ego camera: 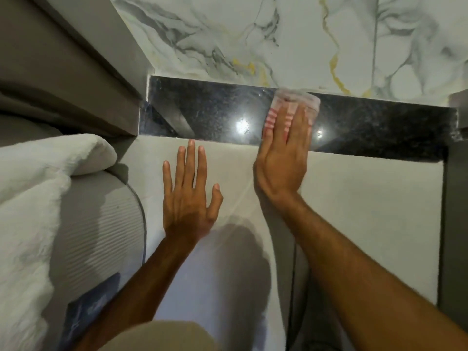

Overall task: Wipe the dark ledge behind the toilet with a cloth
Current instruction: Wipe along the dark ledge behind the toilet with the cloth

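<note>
Both my bare forearms reach forward from the bottom of the view. My left hand (190, 191) lies flat with fingers spread on the pale grey wall panel (354, 211) below the ledge, bracing me and holding nothing. My right hand (285, 158) presses flat, fingers together, on the pink-and-white striped cloth (291, 107), pinning it to the glossy black speckled stone ledge (202, 110) just under the white marble-veined wall (253, 34). The cloth sits a little right of the ledge's middle. I judge the wiping mid-course: the left stretch shines and reflects lights, while the right stretch looks duller and likely still wants passes. A white fluffy towel (38, 198) lies at my left. No readable writing or brand shows anywhere.
</note>
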A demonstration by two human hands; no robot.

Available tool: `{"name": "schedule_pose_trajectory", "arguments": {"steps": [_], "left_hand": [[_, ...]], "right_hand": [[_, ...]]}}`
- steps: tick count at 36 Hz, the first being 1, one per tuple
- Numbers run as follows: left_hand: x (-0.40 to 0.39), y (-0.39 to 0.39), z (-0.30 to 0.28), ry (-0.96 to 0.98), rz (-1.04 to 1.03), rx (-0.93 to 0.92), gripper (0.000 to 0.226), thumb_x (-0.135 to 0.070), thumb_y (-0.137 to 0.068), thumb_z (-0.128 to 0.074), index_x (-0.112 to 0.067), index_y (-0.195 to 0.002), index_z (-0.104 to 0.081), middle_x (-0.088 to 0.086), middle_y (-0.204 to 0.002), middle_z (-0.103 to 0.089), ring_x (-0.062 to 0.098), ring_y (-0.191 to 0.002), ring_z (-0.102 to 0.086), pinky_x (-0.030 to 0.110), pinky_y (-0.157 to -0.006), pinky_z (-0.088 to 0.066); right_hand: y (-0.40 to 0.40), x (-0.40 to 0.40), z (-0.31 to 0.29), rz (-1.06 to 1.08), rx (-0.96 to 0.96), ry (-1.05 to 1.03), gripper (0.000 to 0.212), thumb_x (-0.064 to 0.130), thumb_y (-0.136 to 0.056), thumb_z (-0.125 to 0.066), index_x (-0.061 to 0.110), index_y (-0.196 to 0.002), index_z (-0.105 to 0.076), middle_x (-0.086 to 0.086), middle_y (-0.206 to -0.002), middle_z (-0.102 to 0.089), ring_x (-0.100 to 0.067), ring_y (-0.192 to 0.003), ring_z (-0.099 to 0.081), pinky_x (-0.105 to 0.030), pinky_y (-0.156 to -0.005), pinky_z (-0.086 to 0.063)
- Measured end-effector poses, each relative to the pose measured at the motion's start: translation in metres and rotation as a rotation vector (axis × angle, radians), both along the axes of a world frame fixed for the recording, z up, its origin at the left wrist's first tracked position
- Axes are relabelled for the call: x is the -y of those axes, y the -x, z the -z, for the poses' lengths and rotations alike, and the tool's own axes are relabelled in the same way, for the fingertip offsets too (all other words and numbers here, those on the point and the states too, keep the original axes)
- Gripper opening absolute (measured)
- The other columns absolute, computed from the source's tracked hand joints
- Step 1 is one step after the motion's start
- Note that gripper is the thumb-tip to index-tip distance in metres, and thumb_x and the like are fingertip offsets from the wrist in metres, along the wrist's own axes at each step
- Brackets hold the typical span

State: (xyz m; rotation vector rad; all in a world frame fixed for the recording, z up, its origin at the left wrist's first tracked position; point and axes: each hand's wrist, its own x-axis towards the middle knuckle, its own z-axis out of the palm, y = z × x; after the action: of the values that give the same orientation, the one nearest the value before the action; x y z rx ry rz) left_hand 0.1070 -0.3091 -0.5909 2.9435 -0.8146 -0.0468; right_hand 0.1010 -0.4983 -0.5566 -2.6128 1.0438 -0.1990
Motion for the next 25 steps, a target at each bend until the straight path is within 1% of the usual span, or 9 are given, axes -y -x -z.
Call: {"name": "schedule_pose_trajectory", "arguments": {"steps": [4,7,9,11,15,17,21,23,25], "left_hand": [[-0.002,0.001,0.006,0.005,-0.004,0.040,0.071,-0.046,-0.116,-0.028,-0.005,-0.173,-0.022,0.019,-0.181,-0.022,0.037,-0.169,-0.022,0.063,-0.137,-0.019],[-0.002,0.002,0.001,0.037,-0.023,0.007,0.067,-0.041,-0.117,-0.027,-0.003,-0.172,-0.028,0.020,-0.179,-0.027,0.038,-0.168,-0.025,0.066,-0.133,-0.027],[-0.001,0.000,-0.004,0.066,-0.031,-0.022,0.067,-0.040,-0.116,-0.026,-0.002,-0.171,-0.030,0.020,-0.179,-0.029,0.038,-0.167,-0.027,0.067,-0.133,-0.028],[0.000,-0.002,-0.006,0.061,-0.043,-0.058,0.071,-0.041,-0.112,-0.031,-0.003,-0.172,-0.028,0.018,-0.180,-0.027,0.037,-0.167,-0.026,0.065,-0.134,-0.027],[0.001,-0.002,-0.004,0.028,-0.049,-0.074,0.076,-0.042,-0.108,-0.036,-0.004,-0.173,-0.025,0.017,-0.182,-0.022,0.035,-0.169,-0.021,0.062,-0.137,-0.023],[-0.001,-0.001,0.000,0.017,-0.063,-0.049,0.076,-0.045,-0.109,-0.033,-0.004,-0.172,-0.026,0.018,-0.181,-0.023,0.036,-0.169,-0.023,0.062,-0.137,-0.023],[-0.002,0.004,0.002,-0.005,-0.071,0.003,0.073,-0.044,-0.113,-0.035,-0.004,-0.173,-0.025,0.019,-0.181,-0.023,0.036,-0.169,-0.022,0.063,-0.136,-0.025],[-0.002,0.004,0.003,-0.018,-0.070,0.017,0.073,-0.045,-0.114,-0.035,-0.005,-0.173,-0.023,0.018,-0.181,-0.022,0.035,-0.169,-0.020,0.062,-0.136,-0.025],[-0.002,0.004,0.001,-0.002,-0.081,-0.014,0.074,-0.046,-0.113,-0.033,-0.005,-0.174,-0.020,0.016,-0.182,-0.019,0.034,-0.170,-0.017,0.062,-0.136,-0.022]], "right_hand": [[-0.031,-0.022,0.010,-0.341,0.082,0.022,0.061,0.031,-0.117,-0.050,0.012,-0.172,-0.032,-0.016,-0.181,-0.027,-0.035,-0.169,-0.026,-0.046,-0.138,-0.016],[0.012,-0.026,0.004,-0.565,0.007,-0.045,0.062,0.033,-0.119,-0.042,0.021,-0.176,-0.021,-0.006,-0.186,-0.012,-0.024,-0.174,-0.010,-0.039,-0.142,-0.008],[0.046,-0.013,-0.003,-0.473,-0.060,-0.063,0.063,0.037,-0.119,-0.039,0.027,-0.177,-0.016,0.001,-0.186,-0.008,-0.018,-0.174,-0.006,-0.036,-0.142,-0.013],[0.059,0.001,-0.008,-0.287,-0.091,-0.062,0.063,0.038,-0.119,-0.039,0.026,-0.177,-0.018,0.000,-0.186,-0.011,-0.021,-0.173,-0.012,-0.038,-0.141,-0.019],[0.000,0.004,-0.012,-0.030,-0.063,-0.064,0.064,0.038,-0.119,-0.039,0.016,-0.176,-0.021,-0.009,-0.184,-0.018,-0.031,-0.171,-0.019,-0.045,-0.140,-0.023],[-0.040,-0.006,-0.009,-0.092,-0.002,-0.131,0.067,0.039,-0.118,-0.042,0.016,-0.176,-0.017,-0.013,-0.183,-0.019,-0.034,-0.170,-0.023,-0.050,-0.139,-0.025],[-0.042,-0.011,0.004,-0.620,-0.054,-0.072,0.064,0.044,-0.119,-0.032,0.025,-0.177,-0.011,-0.003,-0.186,-0.004,-0.022,-0.174,-0.005,-0.039,-0.141,-0.007],[-0.005,-0.002,0.003,-0.692,-0.071,-0.083,0.064,0.046,-0.120,-0.030,0.030,-0.177,-0.008,0.004,-0.186,-0.002,-0.015,-0.174,-0.002,-0.041,-0.142,-0.013],[0.035,0.009,-0.004,-0.605,-0.075,-0.096,0.064,0.048,-0.119,-0.033,0.037,-0.177,-0.009,0.009,-0.186,-0.005,-0.017,-0.173,-0.010,-0.042,-0.138,-0.029]]}}
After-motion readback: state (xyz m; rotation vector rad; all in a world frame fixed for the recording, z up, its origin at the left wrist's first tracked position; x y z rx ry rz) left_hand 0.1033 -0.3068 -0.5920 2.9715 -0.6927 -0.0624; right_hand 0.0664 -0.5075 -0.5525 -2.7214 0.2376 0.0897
